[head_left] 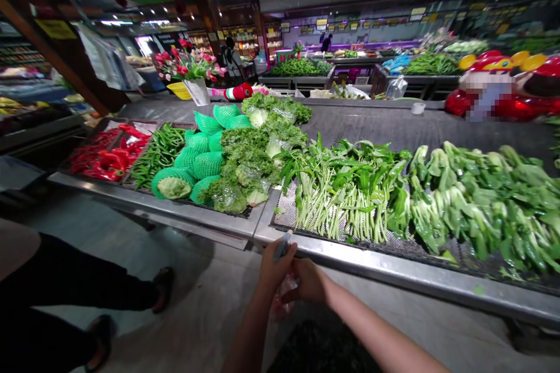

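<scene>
My left hand (276,268) is closed, with a slim grey object (281,246) sticking up from it; its kind I cannot make out. Against it rests my right hand (311,284), its fingers curled at a clear plastic bag (285,297) with something reddish inside. The bag hangs between and below both hands, partly hidden by them. Both hands are in front of the metal edge of a vegetable stand. Just beyond them lie water spinach (345,198) and bagged leaf lettuce (254,163).
Bok choy (481,198) fills the right side. Netted lettuces (201,157), green chilies (160,154) and red peppers (111,163) lie to the left. The stand's steel rim (371,262) runs across in front. A person's dark trouser leg (79,274) is close at left.
</scene>
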Tool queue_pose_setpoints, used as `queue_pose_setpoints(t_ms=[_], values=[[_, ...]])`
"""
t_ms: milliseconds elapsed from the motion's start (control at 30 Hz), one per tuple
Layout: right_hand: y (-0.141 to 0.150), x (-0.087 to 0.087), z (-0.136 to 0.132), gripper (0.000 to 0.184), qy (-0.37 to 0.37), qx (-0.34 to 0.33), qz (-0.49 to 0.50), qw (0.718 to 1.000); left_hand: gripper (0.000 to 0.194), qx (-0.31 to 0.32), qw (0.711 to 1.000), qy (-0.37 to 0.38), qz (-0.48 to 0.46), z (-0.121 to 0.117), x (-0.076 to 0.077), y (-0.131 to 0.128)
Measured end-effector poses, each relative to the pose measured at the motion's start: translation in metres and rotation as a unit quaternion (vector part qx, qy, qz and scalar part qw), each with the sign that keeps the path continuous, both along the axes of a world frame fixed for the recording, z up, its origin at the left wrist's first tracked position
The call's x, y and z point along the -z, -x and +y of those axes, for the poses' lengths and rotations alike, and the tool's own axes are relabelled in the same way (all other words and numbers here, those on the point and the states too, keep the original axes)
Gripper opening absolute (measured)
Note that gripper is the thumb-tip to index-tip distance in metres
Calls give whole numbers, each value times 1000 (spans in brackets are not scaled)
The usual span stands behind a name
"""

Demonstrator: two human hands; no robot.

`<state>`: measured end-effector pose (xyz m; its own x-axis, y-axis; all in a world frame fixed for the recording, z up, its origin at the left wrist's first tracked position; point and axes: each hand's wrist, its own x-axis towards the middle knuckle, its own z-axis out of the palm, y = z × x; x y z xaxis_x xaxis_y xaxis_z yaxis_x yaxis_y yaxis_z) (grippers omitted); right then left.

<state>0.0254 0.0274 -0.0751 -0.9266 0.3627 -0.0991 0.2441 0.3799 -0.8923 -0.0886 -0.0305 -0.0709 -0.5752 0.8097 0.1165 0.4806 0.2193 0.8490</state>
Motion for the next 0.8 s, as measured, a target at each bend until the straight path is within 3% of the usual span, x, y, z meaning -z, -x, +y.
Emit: queue_pose_setpoints(t_ms=[200, 333, 600, 800], values=[[-7, -1, 7, 59, -11, 41, 19, 999, 29, 81, 996, -25, -2, 8, -15, -6], [-13, -2, 16, 60, -37, 55, 17, 998, 28, 101, 994, -35, 10, 16, -24, -10], [-26, -11, 19, 59, -35, 77, -21, 996, 27, 112, 993, -13, 46, 32, -12, -17], [-31, -9, 25, 48, -17, 91, -27, 995, 27, 132, 989, -21, 68, 41, -12, -21]])
